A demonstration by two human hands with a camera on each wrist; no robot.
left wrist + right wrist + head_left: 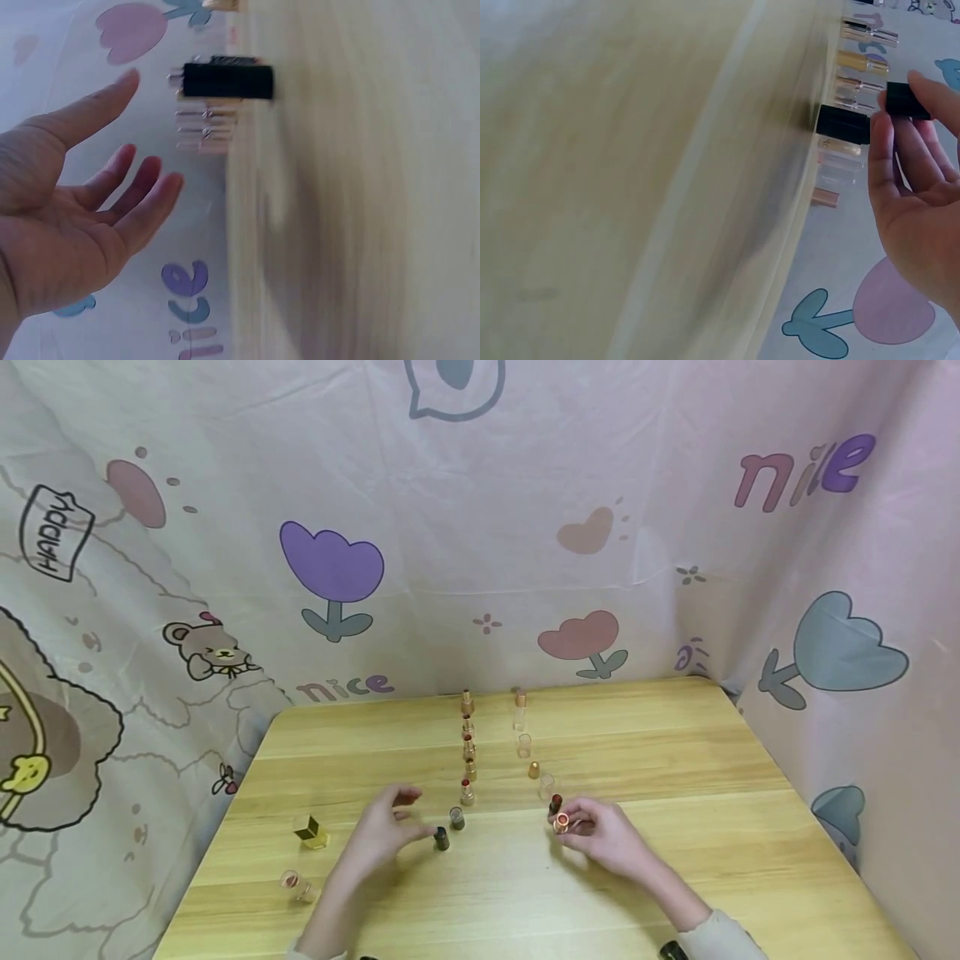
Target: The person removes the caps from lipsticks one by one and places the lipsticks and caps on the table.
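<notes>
My right hand pinches a short black lipstick part between thumb and fingertips. From above its upper end shows a gold ring with red inside; whether it is cap or base I cannot tell. Just below and behind it stands a black lipstick piece with a dark red top. My left hand is held with fingers spread and nothing between them, beside a black lipstick piece. In the left wrist view that black cylinder stands past the fingertips. Another dark piece stands behind it.
Several uncapped lipsticks run in a row toward the back. A second row holds clear caps and a small gold piece. At left are a black-and-gold lipstick and a clear-pink one. A black piece lies near the right sleeve.
</notes>
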